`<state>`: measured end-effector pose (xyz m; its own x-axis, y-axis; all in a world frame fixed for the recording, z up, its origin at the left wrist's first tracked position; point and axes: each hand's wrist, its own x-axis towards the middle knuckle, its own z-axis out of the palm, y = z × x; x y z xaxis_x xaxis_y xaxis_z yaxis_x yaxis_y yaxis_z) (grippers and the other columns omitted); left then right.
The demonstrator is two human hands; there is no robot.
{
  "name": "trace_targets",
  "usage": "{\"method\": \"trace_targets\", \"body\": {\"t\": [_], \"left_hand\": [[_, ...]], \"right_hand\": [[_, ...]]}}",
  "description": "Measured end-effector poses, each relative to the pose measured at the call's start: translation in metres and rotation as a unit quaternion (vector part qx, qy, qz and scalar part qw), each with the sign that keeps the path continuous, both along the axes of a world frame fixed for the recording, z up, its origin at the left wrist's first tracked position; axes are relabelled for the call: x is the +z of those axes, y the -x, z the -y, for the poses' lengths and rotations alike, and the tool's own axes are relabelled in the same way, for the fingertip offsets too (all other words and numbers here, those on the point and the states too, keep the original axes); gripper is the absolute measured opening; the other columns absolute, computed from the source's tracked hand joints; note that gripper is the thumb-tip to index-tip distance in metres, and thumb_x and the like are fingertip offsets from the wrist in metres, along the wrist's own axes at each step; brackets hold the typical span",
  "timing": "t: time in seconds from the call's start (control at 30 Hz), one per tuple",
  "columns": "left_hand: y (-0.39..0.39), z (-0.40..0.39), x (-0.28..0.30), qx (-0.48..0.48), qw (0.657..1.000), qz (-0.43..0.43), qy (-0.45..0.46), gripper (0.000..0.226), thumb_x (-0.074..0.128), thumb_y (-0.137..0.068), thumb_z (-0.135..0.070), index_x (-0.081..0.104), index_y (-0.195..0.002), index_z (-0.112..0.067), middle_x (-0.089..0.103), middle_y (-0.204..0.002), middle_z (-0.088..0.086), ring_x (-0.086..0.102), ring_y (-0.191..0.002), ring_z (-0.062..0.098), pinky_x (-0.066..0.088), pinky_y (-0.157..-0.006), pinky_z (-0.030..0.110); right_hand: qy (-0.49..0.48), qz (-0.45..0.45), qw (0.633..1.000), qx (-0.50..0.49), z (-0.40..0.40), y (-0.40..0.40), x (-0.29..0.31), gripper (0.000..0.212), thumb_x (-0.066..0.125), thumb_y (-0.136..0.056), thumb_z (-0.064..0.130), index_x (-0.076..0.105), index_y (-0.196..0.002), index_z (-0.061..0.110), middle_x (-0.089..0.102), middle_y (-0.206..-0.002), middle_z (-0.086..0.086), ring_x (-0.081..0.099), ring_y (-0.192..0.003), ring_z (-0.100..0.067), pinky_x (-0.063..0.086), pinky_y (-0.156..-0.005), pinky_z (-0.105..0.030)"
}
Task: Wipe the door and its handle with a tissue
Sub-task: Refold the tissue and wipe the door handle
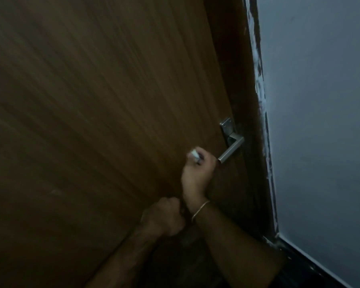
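Left hand point(164, 217) low, fingers curled round right wrist. Right hand point(196, 173) grips white tissue point(193, 154) against brown door point(92, 121), just left of metal handle point(231, 149) tip, possibly touching; blurry. Door edge beside paint-flecked frame point(262, 121); grey wall point(320, 121) right.

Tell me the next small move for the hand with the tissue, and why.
Probably slide the right hand up and right onto the lever handle: it grips the tissue against the door just short of the lever's free end, which the tissue does not yet touch.
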<state>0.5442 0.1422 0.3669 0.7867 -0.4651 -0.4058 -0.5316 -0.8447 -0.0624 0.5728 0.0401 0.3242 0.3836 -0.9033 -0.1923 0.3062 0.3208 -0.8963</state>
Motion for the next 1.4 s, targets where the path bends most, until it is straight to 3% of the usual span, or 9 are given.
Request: {"method": "trace_targets", "body": {"t": [0.17, 0.33, 0.47, 0.6, 0.73, 0.93, 1.03, 1.13, 1.4], "left_hand": [[-0.013, -0.010, 0.002, -0.097, 0.986, 0.109, 0.080, 0.027, 0.056, -0.091, -0.032, 0.060, -0.115, -0.021, 0.061, -0.116, -0.001, 0.061, -0.103, 0.020, 0.051, -0.085, 0.035], [-0.009, 0.009, 0.011, -0.151, 0.964, 0.171, 0.140, 0.046, 0.053, -0.096, -0.031, 0.042, -0.140, -0.030, 0.047, -0.142, -0.008, 0.048, -0.125, 0.009, 0.045, -0.104, 0.034], [-0.014, 0.028, 0.010, -0.181, 0.953, 0.215, 0.114, 0.060, 0.054, -0.096, -0.033, 0.029, -0.150, -0.031, 0.032, -0.156, -0.004, 0.036, -0.138, 0.015, 0.038, -0.111, 0.039], [-0.023, 0.049, 0.009, -0.229, 0.944, 0.216, 0.102, 0.061, 0.052, -0.096, -0.034, 0.026, -0.151, -0.028, 0.032, -0.156, -0.002, 0.035, -0.138, 0.018, 0.037, -0.111, 0.040], [-0.030, 0.075, 0.000, -0.260, 0.937, 0.212, 0.102, 0.062, 0.049, -0.098, -0.037, 0.024, -0.153, -0.027, 0.029, -0.158, -0.001, 0.036, -0.137, 0.019, 0.039, -0.109, 0.042], [-0.031, 0.114, -0.013, -0.277, 0.928, 0.221, 0.115, 0.056, 0.042, -0.099, -0.046, 0.029, -0.150, -0.026, 0.042, -0.150, -0.001, 0.044, -0.130, 0.020, 0.043, -0.101, 0.041], [-0.031, 0.128, -0.016, -0.283, 0.918, 0.258, 0.105, 0.052, 0.040, -0.099, -0.049, 0.036, -0.145, -0.025, 0.050, -0.141, 0.001, 0.049, -0.123, 0.020, 0.045, -0.097, 0.040], [-0.036, 0.131, -0.019, -0.280, 0.915, 0.270, 0.107, 0.051, 0.041, -0.098, -0.051, 0.039, -0.141, -0.025, 0.052, -0.135, 0.002, 0.051, -0.119, 0.018, 0.046, -0.095, 0.038], [-0.033, 0.115, -0.033, -0.292, 0.911, 0.267, 0.116, 0.048, 0.042, -0.098, -0.045, 0.036, -0.142, -0.027, 0.047, -0.140, -0.002, 0.044, -0.128, 0.013, 0.040, -0.106, 0.038]], "right_hand": [[0.353, 0.057, 0.934, 0.008, -0.002, 0.002, 0.026, 0.024, 0.062, -0.091, 0.006, 0.068, -0.114, 0.015, 0.052, -0.118, 0.009, 0.052, -0.109, -0.001, 0.053, -0.090, -0.020], [0.170, -0.101, 0.980, -0.002, 0.000, 0.008, -0.050, 0.031, 0.058, -0.093, 0.011, 0.060, -0.120, 0.027, 0.050, -0.125, 0.013, 0.053, -0.110, 0.000, 0.049, -0.084, -0.015], [-0.103, -0.079, 0.991, -0.023, 0.002, -0.006, -0.089, 0.026, 0.066, -0.085, 0.001, 0.064, -0.094, 0.026, 0.064, -0.114, -0.001, 0.062, -0.100, -0.014, 0.053, -0.086, -0.028], [-0.242, 0.023, 0.970, -0.011, 0.050, 0.016, -0.083, 0.030, 0.066, -0.085, -0.001, 0.069, -0.108, 0.018, 0.067, -0.107, 0.000, 0.065, -0.100, -0.018, 0.057, -0.086, -0.033], [-0.171, 0.084, 0.976, -0.108, 0.124, 0.045, -0.064, 0.029, 0.062, -0.088, -0.004, 0.068, -0.112, 0.012, 0.064, -0.116, -0.006, 0.063, -0.110, -0.024, 0.057, -0.090, -0.033], [-0.241, 0.171, 0.946, 0.136, 0.114, 0.042, -0.054, 0.026, 0.050, -0.095, -0.002, 0.059, -0.120, 0.002, 0.064, -0.115, -0.016, 0.064, -0.107, -0.029, 0.055, -0.094, -0.040], [-0.240, 0.094, 0.963, 0.073, 0.114, 0.027, -0.075, 0.019, 0.057, -0.089, -0.008, 0.066, -0.098, 0.005, 0.067, -0.095, -0.013, 0.064, -0.084, -0.022, 0.056, -0.080, -0.036], [-0.118, -0.040, 0.989, -0.076, 0.132, 0.003, -0.078, 0.022, 0.064, -0.086, 0.000, 0.073, -0.097, 0.017, 0.071, -0.104, -0.004, 0.065, -0.095, -0.018, 0.055, -0.089, -0.035], [-0.014, -0.153, 0.987, -0.036, 0.099, -0.009, -0.122, 0.023, 0.057, -0.095, 0.013, 0.070, -0.114, 0.015, 0.064, -0.123, -0.003, 0.057, -0.117, -0.019, 0.046, -0.104, -0.038]]}}
